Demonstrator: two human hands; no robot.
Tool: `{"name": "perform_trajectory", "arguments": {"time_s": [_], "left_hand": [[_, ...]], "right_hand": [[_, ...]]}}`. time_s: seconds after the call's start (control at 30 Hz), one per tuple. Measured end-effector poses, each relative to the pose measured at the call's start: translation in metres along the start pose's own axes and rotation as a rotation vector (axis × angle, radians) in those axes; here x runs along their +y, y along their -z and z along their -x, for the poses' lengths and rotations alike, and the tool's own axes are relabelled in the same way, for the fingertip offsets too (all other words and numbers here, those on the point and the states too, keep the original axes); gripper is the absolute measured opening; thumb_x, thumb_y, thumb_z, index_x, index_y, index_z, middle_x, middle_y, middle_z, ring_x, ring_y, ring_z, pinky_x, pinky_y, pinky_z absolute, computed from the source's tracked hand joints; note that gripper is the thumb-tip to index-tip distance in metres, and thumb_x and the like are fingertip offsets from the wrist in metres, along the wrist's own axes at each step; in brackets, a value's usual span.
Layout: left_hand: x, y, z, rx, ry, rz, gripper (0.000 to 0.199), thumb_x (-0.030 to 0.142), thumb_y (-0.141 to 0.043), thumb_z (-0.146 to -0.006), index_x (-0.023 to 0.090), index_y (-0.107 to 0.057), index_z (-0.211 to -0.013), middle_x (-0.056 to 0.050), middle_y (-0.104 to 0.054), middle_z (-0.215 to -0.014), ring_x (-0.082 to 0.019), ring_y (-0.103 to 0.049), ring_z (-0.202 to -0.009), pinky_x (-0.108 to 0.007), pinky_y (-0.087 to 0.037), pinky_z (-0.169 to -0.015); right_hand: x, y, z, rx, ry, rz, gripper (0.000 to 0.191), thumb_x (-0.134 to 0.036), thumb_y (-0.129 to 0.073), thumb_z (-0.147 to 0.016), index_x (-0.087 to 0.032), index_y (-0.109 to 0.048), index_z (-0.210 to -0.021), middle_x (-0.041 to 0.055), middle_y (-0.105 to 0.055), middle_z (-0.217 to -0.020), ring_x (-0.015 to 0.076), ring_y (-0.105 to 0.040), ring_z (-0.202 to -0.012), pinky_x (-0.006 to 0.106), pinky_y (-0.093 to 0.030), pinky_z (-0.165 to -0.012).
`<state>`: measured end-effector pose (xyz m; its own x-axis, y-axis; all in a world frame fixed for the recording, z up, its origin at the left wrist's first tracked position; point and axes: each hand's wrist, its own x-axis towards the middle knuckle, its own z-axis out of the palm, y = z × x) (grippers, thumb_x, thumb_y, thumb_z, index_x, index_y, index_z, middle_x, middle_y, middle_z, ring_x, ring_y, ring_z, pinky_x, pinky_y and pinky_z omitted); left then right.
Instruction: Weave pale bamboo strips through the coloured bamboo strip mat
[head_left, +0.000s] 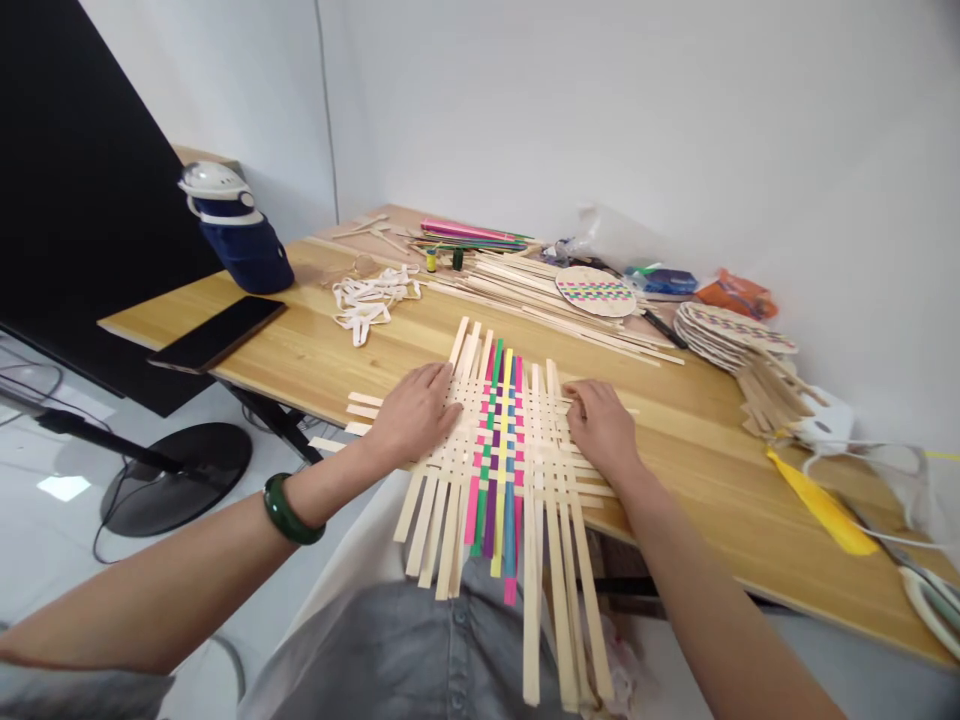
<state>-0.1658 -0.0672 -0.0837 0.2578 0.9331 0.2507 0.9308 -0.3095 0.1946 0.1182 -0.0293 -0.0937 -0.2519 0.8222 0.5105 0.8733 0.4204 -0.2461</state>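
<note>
Though loose-ended, mat [500, 440] between grips [414, 412] [604, 428]

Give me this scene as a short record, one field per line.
Left hand: on the woven panel's left side
Right hand: at its right edge, fingers curled
Panel: pale strips; pink, green, purple, yellow and blue strips down the middle
Bangle: green, on left arm
Table, left: navy-and-white bottle
Table, right: stacked round woven pieces; scissors

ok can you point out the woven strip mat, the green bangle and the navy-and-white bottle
Woven strip mat [504, 440]: head view, on the coloured strips mid-weave.
Green bangle [281, 514]: head view, on its band.
Navy-and-white bottle [246, 254]: head view, on its navy body.
</note>
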Motion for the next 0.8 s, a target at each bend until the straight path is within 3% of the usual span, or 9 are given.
{"name": "perform_trajectory", "arguments": {"time_s": [0.1,0.27,0.5,0.67,0.8], "left_hand": [[-0.012,-0.001,0.004,-0.011,0.045,-0.009,0.058,0.04,-0.042,-0.094,0.008,-0.041,-0.142,-0.019,-0.049,-0.146,-0.03,-0.041,-0.139,-0.047,-0.03,-0.117],[-0.015,0.008,0.008,0.086,0.039,-0.066,0.064,0.04,-0.041,-0.094,0.004,-0.036,-0.146,-0.019,-0.041,-0.152,-0.031,-0.027,-0.147,-0.05,-0.019,-0.122],[-0.018,0.0,0.014,-0.047,-0.075,0.04,0.056,0.041,-0.041,-0.095,0.009,-0.047,-0.14,-0.015,-0.046,-0.15,-0.029,-0.035,-0.143,-0.047,-0.024,-0.12],[-0.025,-0.009,-0.009,-0.001,-0.115,0.059,0.047,0.035,-0.042,-0.095,0.01,-0.053,-0.134,-0.014,-0.052,-0.145,-0.028,-0.039,-0.141,-0.046,-0.025,-0.12],[-0.023,-0.005,-0.037,-0.039,-0.131,-0.008,0.042,0.03,-0.045,-0.094,0.01,-0.056,-0.129,-0.014,-0.057,-0.14,-0.029,-0.042,-0.139,-0.049,-0.022,-0.121]], "right_hand": [[0.002,-0.007,0.008,-0.006,0.035,0.024,0.024,-0.012,-0.044,-0.085,-0.02,-0.063,-0.096,0.0093,-0.068,-0.099,0.026,-0.058,-0.097,0.039,-0.048,-0.08],[0.001,-0.008,0.005,-0.015,0.057,0.064,0.023,-0.011,-0.045,-0.084,-0.02,-0.063,-0.095,0.009,-0.068,-0.096,0.0258,-0.058,-0.095,0.038,-0.048,-0.079],[0.001,-0.004,0.004,-0.05,0.042,0.008,0.02,-0.017,-0.047,-0.085,-0.02,-0.062,-0.097,0.0087,-0.068,-0.096,0.0257,-0.058,-0.094,0.038,-0.048,-0.077],[0.009,-0.003,-0.011,-0.043,-0.05,-0.018,0.024,-0.016,-0.047,-0.082,-0.02,-0.063,-0.099,0.0089,-0.068,-0.097,0.0256,-0.059,-0.094,0.038,-0.047,-0.077],[0.019,-0.005,-0.031,-0.056,-0.124,-0.006,0.025,-0.016,-0.049,-0.08,-0.018,-0.064,-0.099,0.009,-0.068,-0.093,0.0258,-0.059,-0.093,0.039,-0.047,-0.079]]}}
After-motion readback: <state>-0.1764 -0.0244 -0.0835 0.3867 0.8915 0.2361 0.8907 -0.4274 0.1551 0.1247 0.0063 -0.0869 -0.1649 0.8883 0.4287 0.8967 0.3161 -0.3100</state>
